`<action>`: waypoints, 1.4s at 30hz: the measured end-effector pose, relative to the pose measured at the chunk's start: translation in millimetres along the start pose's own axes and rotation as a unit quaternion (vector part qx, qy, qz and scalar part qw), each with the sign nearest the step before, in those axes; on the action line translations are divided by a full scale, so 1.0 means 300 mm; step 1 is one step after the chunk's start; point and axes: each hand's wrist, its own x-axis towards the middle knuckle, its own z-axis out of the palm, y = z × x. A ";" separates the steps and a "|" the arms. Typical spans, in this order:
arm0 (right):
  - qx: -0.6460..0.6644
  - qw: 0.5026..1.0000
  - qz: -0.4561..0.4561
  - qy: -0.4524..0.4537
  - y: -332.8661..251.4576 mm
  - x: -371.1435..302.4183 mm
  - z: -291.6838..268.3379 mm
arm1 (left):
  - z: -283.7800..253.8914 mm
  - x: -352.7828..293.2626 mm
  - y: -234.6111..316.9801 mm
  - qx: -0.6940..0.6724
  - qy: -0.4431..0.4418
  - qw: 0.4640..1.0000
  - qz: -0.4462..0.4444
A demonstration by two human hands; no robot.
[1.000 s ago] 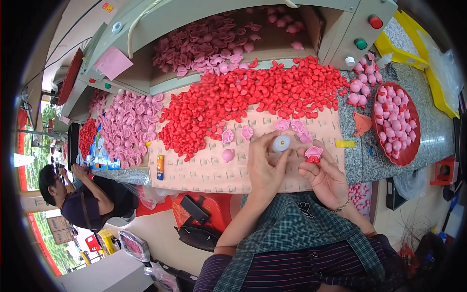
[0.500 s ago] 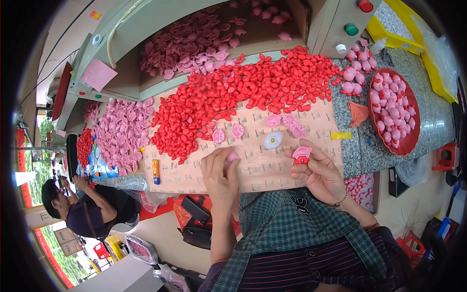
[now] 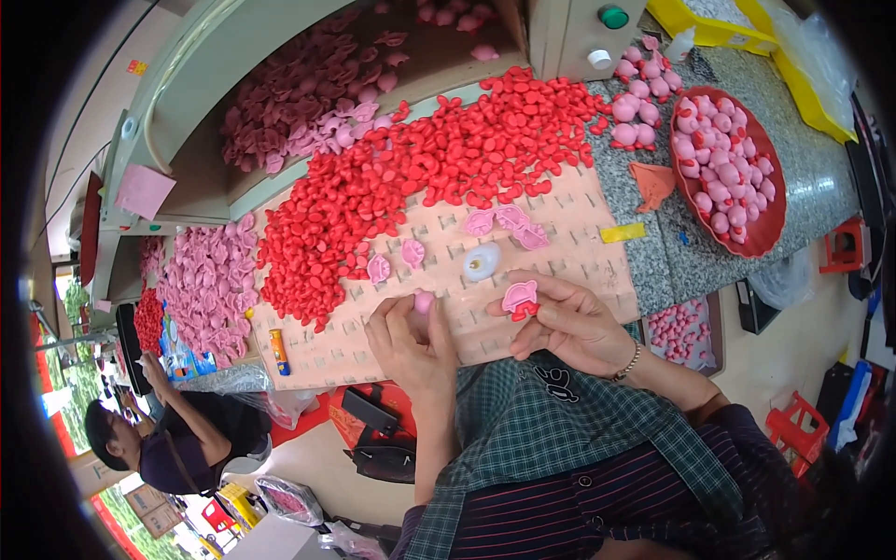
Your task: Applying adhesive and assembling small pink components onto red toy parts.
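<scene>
My left hand [image 3: 411, 345] is closed round a small pink rounded piece [image 3: 424, 301], which shows above the fingertips over the board. Held up in my right hand [image 3: 583, 329] is a pink shell piece with a red part [image 3: 522, 302] at its lower side, pinched between thumb and fingers. Whether the two parts are joined I cannot tell. Just beyond my hands lies a white oval dish [image 3: 482, 262] with a small yellowish centre. Several loose pink shell pieces [image 3: 413, 253] rest near it on the pink board [image 3: 560, 252].
A heap of glossy red parts [image 3: 420, 159] spreads along the board's far side, beneath a grey machine housing [image 3: 565, 42]. More pink pieces [image 3: 210, 289] are piled at left. A red bowl [image 3: 686, 177] of pink-and-red figures stands right. Farther left, another person [image 3: 177, 434] sits working.
The view has shifted and tilted, so the bench appears farther left. My right hand has come closer to my left. Both hands keep hold of their pieces.
</scene>
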 end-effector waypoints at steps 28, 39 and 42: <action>-0.044 0.994 0.028 -0.092 0.069 0.038 0.032 | -0.154 0.060 0.152 -0.138 -0.204 0.958 0.148; -0.090 0.989 0.007 -0.113 0.070 0.028 0.016 | -0.156 0.051 0.145 -0.170 -0.219 0.956 0.101; -0.093 0.991 -0.002 -0.099 0.076 0.033 0.019 | -0.158 0.058 0.138 -0.173 -0.233 0.953 0.089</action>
